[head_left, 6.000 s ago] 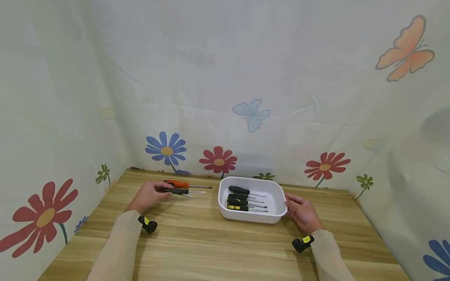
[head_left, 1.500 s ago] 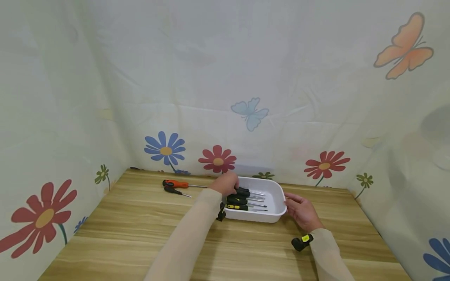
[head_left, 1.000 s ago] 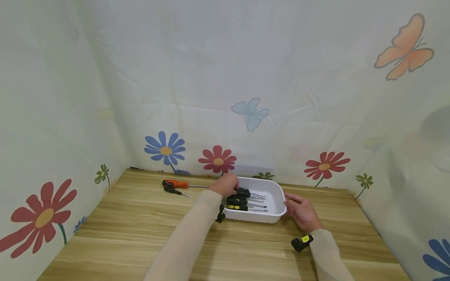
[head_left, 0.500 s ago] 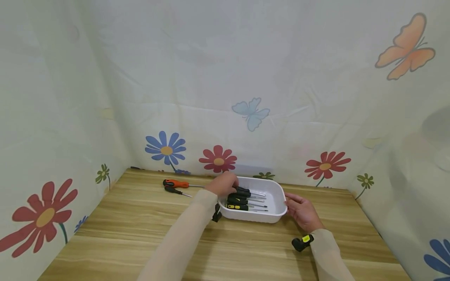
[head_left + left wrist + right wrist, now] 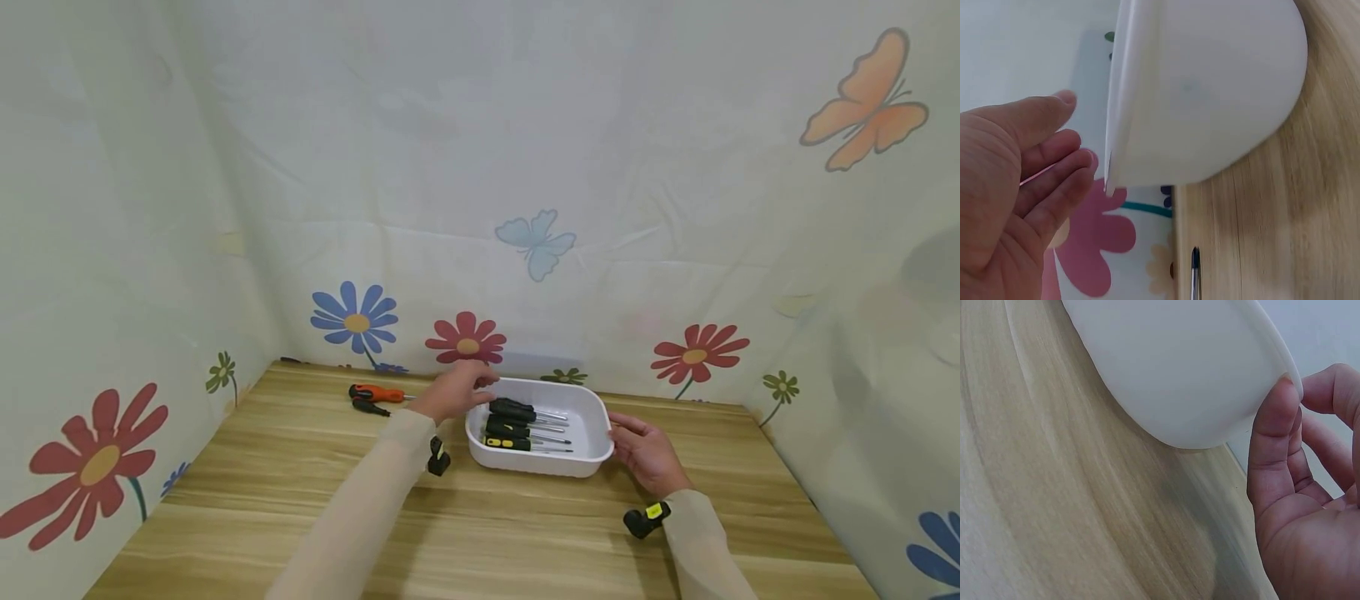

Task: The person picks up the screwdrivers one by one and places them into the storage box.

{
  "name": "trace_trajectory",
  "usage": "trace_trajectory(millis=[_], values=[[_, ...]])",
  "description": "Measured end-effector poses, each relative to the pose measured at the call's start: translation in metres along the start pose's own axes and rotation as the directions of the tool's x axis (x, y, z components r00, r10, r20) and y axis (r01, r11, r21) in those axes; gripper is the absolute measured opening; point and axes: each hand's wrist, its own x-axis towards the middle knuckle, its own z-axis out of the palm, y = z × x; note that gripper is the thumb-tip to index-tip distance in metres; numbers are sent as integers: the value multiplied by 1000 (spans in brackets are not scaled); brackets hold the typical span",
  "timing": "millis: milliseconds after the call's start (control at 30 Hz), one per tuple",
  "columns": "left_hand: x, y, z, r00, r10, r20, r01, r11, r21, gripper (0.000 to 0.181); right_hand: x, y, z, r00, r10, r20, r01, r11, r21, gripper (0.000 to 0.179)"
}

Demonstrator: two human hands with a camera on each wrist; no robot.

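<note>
My left hand (image 5: 453, 392), fingers loosely bent, hovers at the left rim of a white plastic bin (image 5: 543, 467) and holds nothing. In the left wrist view its fingertips (image 5: 1088, 156) are just beside the bin wall. Several screwdrivers lie side by side in the bin, handles to the left; among them are a black one (image 5: 512, 408) and a black-and-yellow one (image 5: 508, 443). My right hand (image 5: 647, 457) pinches the bin's right rim between thumb and finger, clearly seen in the right wrist view (image 5: 1282, 406).
Left of the bin, an orange-and-black screwdriver (image 5: 378, 392) and a small black screwdriver (image 5: 370, 407) lie on the wooden table (image 5: 510, 533); my left hand partly covers their shafts. A flower-printed curtain (image 5: 600, 333) closes off the back and sides.
Earlier my left hand held a black screwdriver above the table, then set it among the others in the bin. It has since let go and drawn back left. My right hand stays put.
</note>
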Motion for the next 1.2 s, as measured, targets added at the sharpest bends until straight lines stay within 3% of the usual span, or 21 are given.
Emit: trace_trajectory(millis=[400, 667, 867, 1067, 1200], values=[[-30, -30, -2, 989, -75, -129, 42, 970, -238, 37, -4, -2, 1, 1000, 3, 18, -3, 1000, 19, 52], [-55, -59, -15, 980, -72, -185, 1, 933, -361, 33, -2, 0, 3, 1000, -2, 13, 1, 1000, 29, 50], [-76, -91, -24, 972, -112, -205, 31, 931, -363, 34, -1, 1, 2, 1000, 7, 0, -7, 1000, 18, 49], [-92, -121, -28, 978, -102, -184, 29, 932, -362, 46, -2, -1, 1, 1000, 8, 7, -8, 1000, 25, 50], [-100, -139, -31, 978, -110, -175, 42, 934, -354, 44, -2, -1, 1, 1000, 8, -2, -7, 1000, 25, 50]])
